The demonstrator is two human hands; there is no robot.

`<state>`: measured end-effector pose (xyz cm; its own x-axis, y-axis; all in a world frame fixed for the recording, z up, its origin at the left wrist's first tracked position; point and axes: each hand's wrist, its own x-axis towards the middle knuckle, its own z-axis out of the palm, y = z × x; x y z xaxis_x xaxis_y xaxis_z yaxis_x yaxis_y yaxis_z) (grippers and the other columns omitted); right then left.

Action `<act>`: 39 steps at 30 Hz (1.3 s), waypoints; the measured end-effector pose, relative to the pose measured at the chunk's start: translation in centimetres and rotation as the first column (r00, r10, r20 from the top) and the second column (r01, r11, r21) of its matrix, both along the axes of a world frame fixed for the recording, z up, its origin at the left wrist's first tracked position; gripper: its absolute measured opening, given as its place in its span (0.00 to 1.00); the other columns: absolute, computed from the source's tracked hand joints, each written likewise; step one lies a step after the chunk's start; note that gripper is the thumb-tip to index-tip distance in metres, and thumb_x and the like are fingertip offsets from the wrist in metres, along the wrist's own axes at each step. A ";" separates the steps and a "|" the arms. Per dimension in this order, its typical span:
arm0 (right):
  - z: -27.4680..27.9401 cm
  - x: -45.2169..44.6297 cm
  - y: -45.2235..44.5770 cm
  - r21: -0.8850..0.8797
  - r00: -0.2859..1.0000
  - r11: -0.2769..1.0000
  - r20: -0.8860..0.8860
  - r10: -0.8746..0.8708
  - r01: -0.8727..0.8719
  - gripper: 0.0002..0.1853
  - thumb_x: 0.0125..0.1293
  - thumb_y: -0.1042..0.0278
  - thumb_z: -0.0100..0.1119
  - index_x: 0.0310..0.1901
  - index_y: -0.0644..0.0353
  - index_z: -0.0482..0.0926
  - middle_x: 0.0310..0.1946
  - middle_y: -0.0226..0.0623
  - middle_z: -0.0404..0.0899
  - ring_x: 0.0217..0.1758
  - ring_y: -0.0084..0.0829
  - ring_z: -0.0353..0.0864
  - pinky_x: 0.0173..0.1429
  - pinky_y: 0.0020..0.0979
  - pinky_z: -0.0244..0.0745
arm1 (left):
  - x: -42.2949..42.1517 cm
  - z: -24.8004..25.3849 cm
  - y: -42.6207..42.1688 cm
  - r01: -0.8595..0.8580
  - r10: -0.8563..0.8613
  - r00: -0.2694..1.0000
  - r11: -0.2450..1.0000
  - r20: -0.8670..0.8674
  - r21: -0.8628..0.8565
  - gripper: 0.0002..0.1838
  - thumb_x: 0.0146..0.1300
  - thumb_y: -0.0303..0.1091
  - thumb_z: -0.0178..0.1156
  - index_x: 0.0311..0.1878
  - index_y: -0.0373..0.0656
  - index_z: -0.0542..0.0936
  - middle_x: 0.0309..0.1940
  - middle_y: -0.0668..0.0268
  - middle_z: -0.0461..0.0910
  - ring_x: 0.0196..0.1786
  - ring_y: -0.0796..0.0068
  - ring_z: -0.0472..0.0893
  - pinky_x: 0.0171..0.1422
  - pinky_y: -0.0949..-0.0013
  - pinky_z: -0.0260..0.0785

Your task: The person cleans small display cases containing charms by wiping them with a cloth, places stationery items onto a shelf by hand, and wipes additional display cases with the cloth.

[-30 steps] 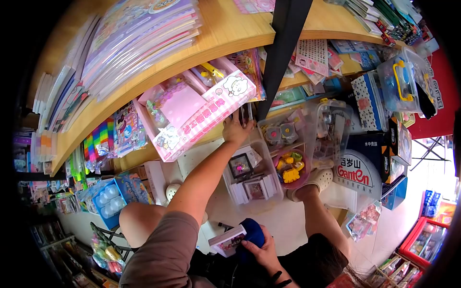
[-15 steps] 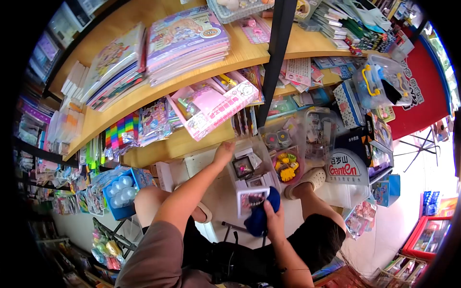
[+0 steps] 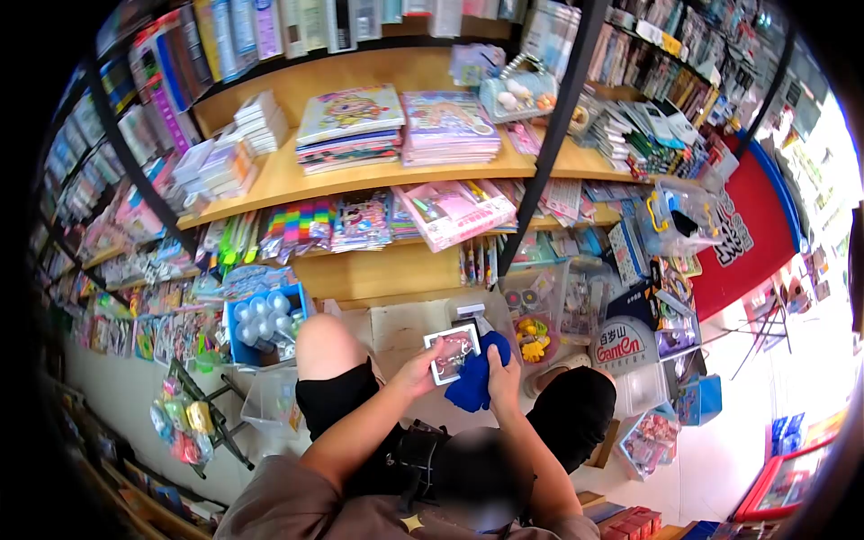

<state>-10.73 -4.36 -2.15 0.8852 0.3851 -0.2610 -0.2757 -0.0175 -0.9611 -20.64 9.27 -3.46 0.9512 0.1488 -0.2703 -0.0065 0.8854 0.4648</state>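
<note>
My left hand (image 3: pixel 416 372) grips the left edge of a small white-framed box (image 3: pixel 443 370) with a clear window; small items show inside, too small to name. In my right hand (image 3: pixel 504 380) is a bunched dark-blue cloth (image 3: pixel 470 391), which lies against the right side of the box. Both hands are close together above my lap. Behind them, partly hidden, stands a plastic bin with small boxes (image 3: pixel 470 312) in it. To its right, a pink tub holds yellow toys (image 3: pixel 534 342).
A wooden shelf (image 3: pixel 342 187) ahead carries stacked books (image 3: pixel 450 135) and a pink box (image 3: pixel 454 216). A blue box of clear domes (image 3: pixel 265 324) stands left of my knee. Clear bins (image 3: pixel 585 297) and a Ganten carton (image 3: pixel 625 344) stand at right. A folding stool (image 3: pixel 211 405) is lower left.
My left hand has come back from beside the bin and now grips the white-framed box. My right hand keeps the blue cloth, now raised slightly. The view has shifted, showing more upper shelving.
</note>
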 end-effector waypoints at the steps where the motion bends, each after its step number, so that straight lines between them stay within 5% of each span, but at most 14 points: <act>1: 0.4 -0.5 0.4 0.067 0.998 0.997 -0.055 -0.029 0.032 0.17 0.68 0.57 0.54 0.47 0.65 0.75 0.36 0.31 0.77 0.34 0.21 0.75 0.40 0.25 0.72 | -0.8 0.9 0.1 -0.035 0.034 0.999 0.999 0.037 0.001 0.25 0.69 0.47 0.48 0.63 0.42 0.66 0.61 0.62 0.71 0.60 0.68 0.73 0.60 0.62 0.68; 6: -1.1 0.2 0.2 0.151 0.989 0.977 -0.002 -0.151 0.149 0.24 0.71 0.50 0.47 0.55 0.65 0.68 0.46 0.37 0.74 0.45 0.27 0.76 0.49 0.28 0.73 | -3.7 1.3 1.3 -0.078 0.076 0.994 0.997 0.080 0.021 0.32 0.64 0.37 0.57 0.69 0.42 0.58 0.62 0.57 0.69 0.62 0.62 0.71 0.67 0.56 0.64; 7: 2.3 -0.1 -0.1 0.190 0.977 0.968 -0.167 -0.135 0.166 0.24 0.71 0.52 0.48 0.57 0.65 0.65 0.49 0.38 0.72 0.49 0.29 0.74 0.52 0.30 0.72 | -4.1 1.4 1.3 -0.083 0.079 0.987 0.996 0.139 0.024 0.33 0.65 0.38 0.57 0.70 0.45 0.56 0.62 0.58 0.68 0.63 0.62 0.71 0.67 0.56 0.63; 9: 3.6 0.5 0.0 0.194 0.965 0.946 -0.099 -0.245 0.260 0.23 0.69 0.57 0.51 0.58 0.64 0.62 0.51 0.40 0.70 0.51 0.29 0.73 0.54 0.29 0.70 | -4.7 1.6 1.2 -0.087 0.077 0.964 0.996 0.253 0.029 0.35 0.65 0.39 0.56 0.72 0.49 0.53 0.64 0.60 0.67 0.64 0.62 0.69 0.68 0.55 0.61; 12: 5.1 0.2 1.3 0.248 0.966 0.960 0.184 -0.179 0.131 0.23 0.68 0.60 0.53 0.60 0.59 0.61 0.51 0.40 0.69 0.49 0.31 0.74 0.53 0.31 0.72 | -4.8 1.7 0.6 -0.094 0.075 0.961 0.994 0.265 0.057 0.34 0.66 0.53 0.49 0.71 0.51 0.55 0.66 0.62 0.63 0.67 0.60 0.65 0.70 0.49 0.57; 15: 8.2 -4.1 3.9 -0.196 0.790 0.978 0.588 0.173 -0.068 0.30 0.60 0.60 0.61 0.59 0.66 0.62 0.51 0.48 0.70 0.54 0.41 0.70 0.58 0.38 0.65 | -4.3 2.4 -0.5 0.031 0.016 0.953 0.988 0.301 -0.152 0.41 0.60 0.67 0.43 0.71 0.52 0.56 0.67 0.64 0.63 0.67 0.62 0.65 0.71 0.49 0.55; 16: 6.6 -5.1 4.8 -0.442 0.627 0.891 0.666 0.405 -0.105 0.33 0.58 0.58 0.62 0.61 0.67 0.62 0.52 0.56 0.70 0.55 0.49 0.71 0.59 0.45 0.63 | -4.0 1.6 -1.0 -0.059 0.064 0.994 0.996 0.093 -0.060 0.46 0.55 0.73 0.37 0.72 0.55 0.54 0.67 0.63 0.62 0.69 0.63 0.63 0.71 0.51 0.55; 17: 5.3 -6.0 5.7 -0.429 0.385 0.903 0.834 0.396 0.000 0.31 0.57 0.56 0.63 0.58 0.65 0.66 0.48 0.54 0.72 0.52 0.50 0.71 0.54 0.47 0.64 | -4.4 0.8 -1.2 -0.046 0.051 0.998 0.988 0.028 -0.144 0.46 0.55 0.74 0.36 0.71 0.55 0.56 0.68 0.63 0.62 0.68 0.63 0.63 0.70 0.50 0.56; 19: 3.2 -6.3 7.1 -0.499 0.438 0.866 0.784 0.439 0.026 0.27 0.57 0.56 0.62 0.54 0.63 0.68 0.45 0.51 0.75 0.50 0.50 0.73 0.51 0.48 0.65 | -5.3 -0.9 -0.8 0.053 0.000 0.983 0.958 0.182 -0.283 0.44 0.57 0.73 0.35 0.70 0.54 0.58 0.66 0.62 0.64 0.66 0.61 0.66 0.69 0.48 0.58; 22: 2.5 -5.1 7.9 -0.552 0.626 0.832 0.670 0.400 0.058 0.24 0.57 0.58 0.62 0.50 0.62 0.69 0.43 0.49 0.76 0.47 0.51 0.75 0.50 0.49 0.65 | -5.6 -3.2 -1.1 0.091 -0.090 0.995 0.995 0.040 -0.036 0.38 0.62 0.68 0.39 0.67 0.52 0.61 0.62 0.62 0.69 0.63 0.59 0.69 0.66 0.44 0.60; 25: 2.5 -4.2 8.1 -0.538 0.562 0.832 0.734 0.382 0.137 0.23 0.55 0.62 0.63 0.49 0.63 0.68 0.41 0.53 0.75 0.44 0.53 0.76 0.46 0.46 0.70 | -5.1 -3.4 -0.7 0.097 -0.095 0.993 0.995 0.065 -0.026 0.33 0.63 0.64 0.44 0.64 0.53 0.66 0.59 0.64 0.72 0.56 0.60 0.74 0.56 0.46 0.67; 26: 2.4 -4.1 7.9 -0.541 0.535 0.826 0.751 0.388 0.160 0.23 0.54 0.63 0.64 0.49 0.62 0.68 0.41 0.52 0.75 0.43 0.52 0.76 0.46 0.45 0.71 | -5.2 -3.1 -0.5 0.090 -0.085 0.995 0.992 0.061 -0.092 0.26 0.64 0.54 0.54 0.61 0.51 0.68 0.56 0.65 0.73 0.55 0.62 0.76 0.55 0.48 0.70; 35: 1.8 0.6 3.7 -0.699 0.488 0.634 0.702 0.519 0.331 0.27 0.48 0.64 0.69 0.50 0.58 0.68 0.39 0.43 0.73 0.44 0.45 0.76 0.45 0.43 0.71 | -4.5 -1.2 -0.3 0.110 -0.129 0.972 0.988 0.195 0.104 0.55 0.55 0.40 0.68 0.73 0.70 0.36 0.61 0.65 0.67 0.56 0.69 0.74 0.61 0.52 0.68; 39: 1.4 3.0 2.0 -0.570 0.740 0.749 0.653 0.162 0.338 0.24 0.55 0.63 0.64 0.50 0.63 0.66 0.41 0.52 0.75 0.46 0.52 0.76 0.49 0.44 0.70 | -4.5 -0.6 0.7 0.111 -0.138 0.968 0.985 0.209 0.134 0.58 0.48 0.46 0.72 0.74 0.69 0.39 0.60 0.66 0.69 0.57 0.72 0.72 0.61 0.56 0.69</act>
<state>-7.74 -2.33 -0.77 0.9370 0.2644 0.2281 0.3488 -0.6751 -0.6500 -25.14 9.96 -4.06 0.9981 0.0446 -0.0433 -0.0121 0.8230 0.5679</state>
